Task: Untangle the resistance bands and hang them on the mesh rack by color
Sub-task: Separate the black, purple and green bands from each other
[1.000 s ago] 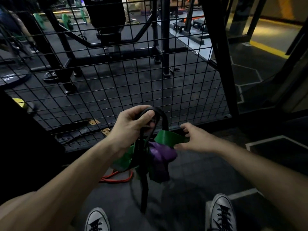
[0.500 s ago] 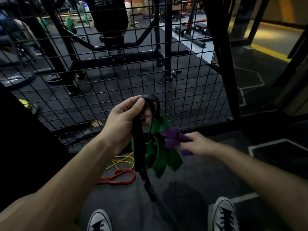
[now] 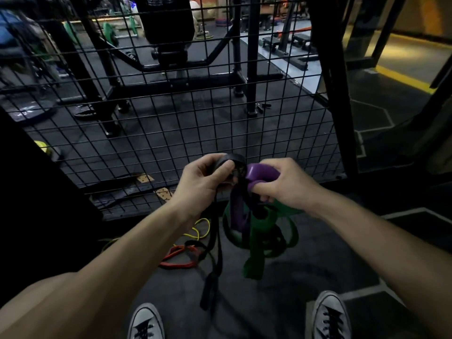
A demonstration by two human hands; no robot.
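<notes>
The left hand (image 3: 203,184) pinches the black band (image 3: 233,159), the right hand (image 3: 285,184) grips the purple band (image 3: 260,172); both are before the mesh rack (image 3: 186,133). Draw purple slowly out of the green band (image 3: 254,250), keeping black steady

Five bands — one black (image 3: 216,253), purple (image 3: 260,172), green (image 3: 254,263), orange-red (image 3: 177,261), yellow (image 3: 200,232) — two shoes (image 3: 146,324).
</notes>
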